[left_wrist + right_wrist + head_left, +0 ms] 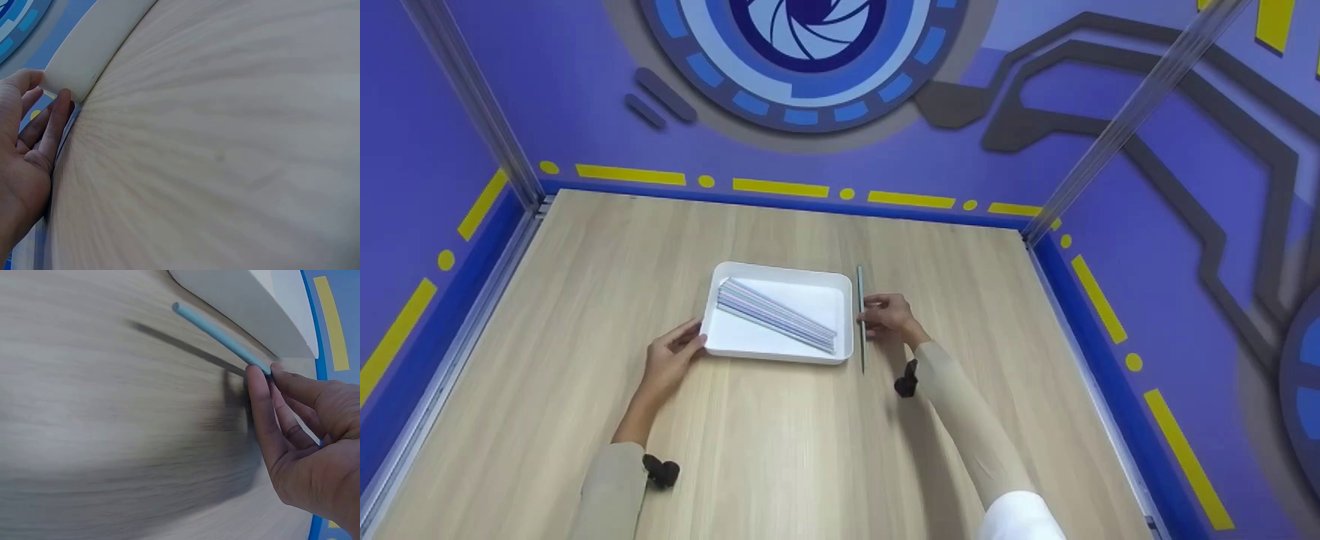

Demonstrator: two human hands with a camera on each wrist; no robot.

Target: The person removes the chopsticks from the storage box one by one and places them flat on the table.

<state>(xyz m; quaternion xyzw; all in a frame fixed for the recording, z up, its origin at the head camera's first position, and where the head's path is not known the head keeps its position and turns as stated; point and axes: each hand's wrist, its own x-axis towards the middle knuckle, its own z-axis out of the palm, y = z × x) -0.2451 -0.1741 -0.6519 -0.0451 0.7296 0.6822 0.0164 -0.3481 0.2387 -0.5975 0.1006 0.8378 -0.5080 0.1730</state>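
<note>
A shallow white tray (780,352) sits on the table with a bundle of pastel straws (776,315) lying slantwise inside. At its near left corner, my left hand (671,356) touches the outer wall with thumb and fingertips; in the left wrist view the fingers (55,126) are fairly straight against the tray's side (93,50). Just right of the tray, my right hand (889,315) pinches a light blue-green straw (219,337) between thumb and fingers. It lies lengthwise along the tray's right side, outside the wall, and casts a shadow on the tabletop.
The pale wooden table (780,450) is bounded by a blue-purple back wall (585,135) and side walls. Metal rails run along its left and right edges. A small black device (661,472) is on the left wrist, another (907,380) on the right.
</note>
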